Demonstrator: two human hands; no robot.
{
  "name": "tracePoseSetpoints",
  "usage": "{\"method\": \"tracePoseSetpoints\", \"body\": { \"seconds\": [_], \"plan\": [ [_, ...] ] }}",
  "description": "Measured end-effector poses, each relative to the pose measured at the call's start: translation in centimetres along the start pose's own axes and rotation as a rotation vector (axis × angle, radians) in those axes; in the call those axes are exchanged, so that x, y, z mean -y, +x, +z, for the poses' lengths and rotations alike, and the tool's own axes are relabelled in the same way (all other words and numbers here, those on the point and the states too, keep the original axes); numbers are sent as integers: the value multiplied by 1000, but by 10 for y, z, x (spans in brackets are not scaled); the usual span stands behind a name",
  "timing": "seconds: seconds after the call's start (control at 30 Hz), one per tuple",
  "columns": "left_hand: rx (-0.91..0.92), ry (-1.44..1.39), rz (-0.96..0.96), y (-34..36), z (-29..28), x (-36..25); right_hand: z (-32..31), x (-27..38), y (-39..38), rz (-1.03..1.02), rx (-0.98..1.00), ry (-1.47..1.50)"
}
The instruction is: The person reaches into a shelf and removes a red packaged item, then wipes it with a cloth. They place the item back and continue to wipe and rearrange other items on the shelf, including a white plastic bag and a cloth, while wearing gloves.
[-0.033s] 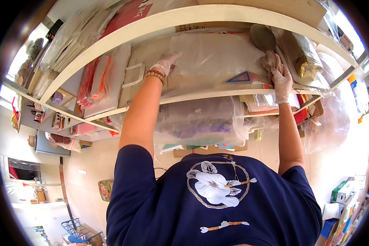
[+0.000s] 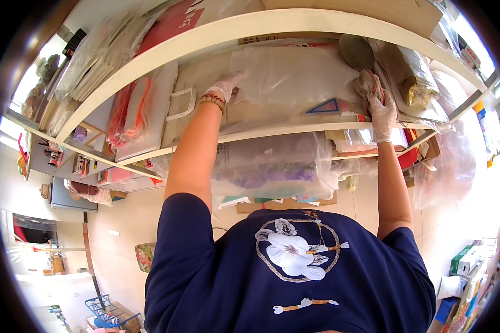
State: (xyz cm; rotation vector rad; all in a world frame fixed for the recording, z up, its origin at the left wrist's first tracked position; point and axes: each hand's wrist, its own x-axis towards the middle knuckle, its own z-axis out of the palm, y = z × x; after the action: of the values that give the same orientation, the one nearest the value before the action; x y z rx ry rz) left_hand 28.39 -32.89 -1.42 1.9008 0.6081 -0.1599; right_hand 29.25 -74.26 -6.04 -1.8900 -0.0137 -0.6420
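Observation:
Both of my hands wear thin clear gloves and reach onto a shelf. My left hand [image 2: 225, 87] lies at the left edge of a translucent plastic sheet [image 2: 294, 75], its fingers stretched out and apart. Beaded bracelets [image 2: 212, 100] circle that wrist. At the shelf's right side, my right hand [image 2: 380, 108] closes round a crumpled greyish cloth [image 2: 366, 85] with a reddish edge. Just beyond the cloth is a dark, round, flat disc [image 2: 356, 53]. A blue triangle ruler [image 2: 323, 106] lies on the shelf, left of my right hand.
Pale shelf rails [image 2: 261, 130] cross in front of and above my hands. Left stand a white frame-like handle [image 2: 181, 104] and red-orange bagged items [image 2: 130, 114]. A gold-and-clear package [image 2: 419, 91] sits at right. Below hangs a large plastic-wrapped bundle [image 2: 272, 166].

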Motion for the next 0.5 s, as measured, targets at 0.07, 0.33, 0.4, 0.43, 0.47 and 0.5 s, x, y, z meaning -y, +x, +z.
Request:
{"method": "tracePoseSetpoints", "body": {
  "seconds": [0.07,0.33,0.4,0.43,0.47,0.5],
  "plan": [
    [-27,122,-3,-6,6,-9,-1,3,-3,40,2,-32],
    [230,-207,11,47,-6,-2,8,7,-3,27,-125,101],
    [285,-301,21,41,9,-8,8,-1,0,26,-162,112],
    [290,-353,12,30,22,-11,5,-5,1,25,-186,69],
    [281,-409,4,16,25,-14,5,-6,2,20,-199,37],
    [240,-307,3,18,25,-15,5,-8,2,16,-214,4]
  ]
}}
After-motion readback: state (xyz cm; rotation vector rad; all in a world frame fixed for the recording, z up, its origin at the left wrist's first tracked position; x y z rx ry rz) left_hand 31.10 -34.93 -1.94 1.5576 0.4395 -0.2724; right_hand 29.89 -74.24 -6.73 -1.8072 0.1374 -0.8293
